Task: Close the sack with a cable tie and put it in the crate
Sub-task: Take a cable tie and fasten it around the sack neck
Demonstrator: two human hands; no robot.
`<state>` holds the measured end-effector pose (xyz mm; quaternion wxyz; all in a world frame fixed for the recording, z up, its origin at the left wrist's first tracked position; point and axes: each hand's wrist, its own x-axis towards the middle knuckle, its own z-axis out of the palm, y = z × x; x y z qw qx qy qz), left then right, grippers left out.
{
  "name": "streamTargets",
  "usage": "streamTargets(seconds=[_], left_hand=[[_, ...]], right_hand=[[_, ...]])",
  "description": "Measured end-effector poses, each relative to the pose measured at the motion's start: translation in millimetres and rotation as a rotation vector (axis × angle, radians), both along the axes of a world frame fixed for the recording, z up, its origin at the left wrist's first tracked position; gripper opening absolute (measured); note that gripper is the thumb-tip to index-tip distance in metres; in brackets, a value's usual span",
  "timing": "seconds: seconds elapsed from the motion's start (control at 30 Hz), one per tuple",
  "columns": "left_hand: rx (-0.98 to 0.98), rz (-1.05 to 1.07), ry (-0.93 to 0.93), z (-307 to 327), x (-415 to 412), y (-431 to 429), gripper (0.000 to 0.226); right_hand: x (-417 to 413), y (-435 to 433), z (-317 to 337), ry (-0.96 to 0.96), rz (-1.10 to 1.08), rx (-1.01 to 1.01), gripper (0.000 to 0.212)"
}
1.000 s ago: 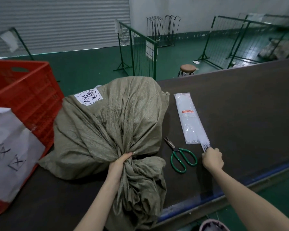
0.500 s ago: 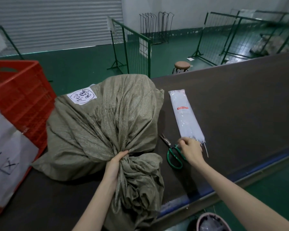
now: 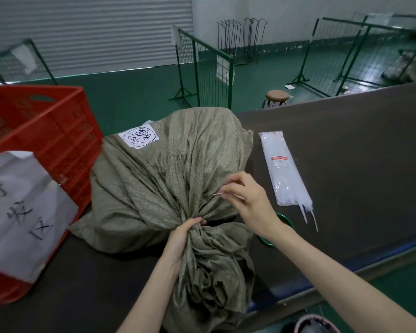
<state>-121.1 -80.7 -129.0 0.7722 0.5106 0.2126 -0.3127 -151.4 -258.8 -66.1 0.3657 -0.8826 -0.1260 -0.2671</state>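
A full olive woven sack [image 3: 159, 179] with a white label lies on the dark table [image 3: 346, 152]. My left hand [image 3: 185, 234] squeezes its gathered neck shut, with the loose mouth hanging toward me. Just above the neck, my right hand [image 3: 245, 195] pinches a thin white cable tie [image 3: 222, 194] against the sack's folds. A clear packet of cable ties [image 3: 283, 169] lies to the right of the sack, several ties poking out of its near end. The red plastic crate [image 3: 46, 131] stands at the left with a white paper sign on its front.
Green-handled scissors [image 3: 283, 219] lie mostly hidden under my right wrist. The table's near edge has a blue strip. Beyond the table are green wire fence panels [image 3: 207, 68], a round stool [image 3: 277, 95] and a green floor. A dark pink-rimmed bin [image 3: 315, 324] sits below the table edge.
My right hand drew one tie from the packet and carried it left over the scissors to the sack's neck. The left hand has kept its grip on the neck.
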Motion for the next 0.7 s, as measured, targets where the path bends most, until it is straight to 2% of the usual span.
streamTargets(seconds=[0.07,0.17,0.3,0.4,0.57,0.7], left_hand=[[-0.018,-0.007,0.001,1.8,-1.7,2.4,0.019],[-0.055,-0.01,-0.008,4.7,-4.0,5.2,0.03],[-0.091,0.001,-0.015,7.6,-5.9,5.2,0.027],[-0.115,-0.013,-0.019,9.0,-7.6,6.1,0.038],[-0.043,-0.019,0.007,8.4,-8.3,9.9,0.047],[-0.009,-0.006,0.022,7.1,-6.9,12.8,0.045]], right_hand=[[-0.2,8.9,6.3,0.029,0.099,0.031,0.018],[1.9,18.4,4.0,0.195,0.211,0.057,0.016],[10.9,22.4,-10.2,0.385,0.195,-0.099,0.017],[15.6,18.7,-20.6,0.557,0.152,-0.237,0.017],[22.0,8.1,-34.9,0.883,0.067,-0.406,0.02],[30.0,17.0,-40.1,0.988,0.095,-0.451,0.028]])
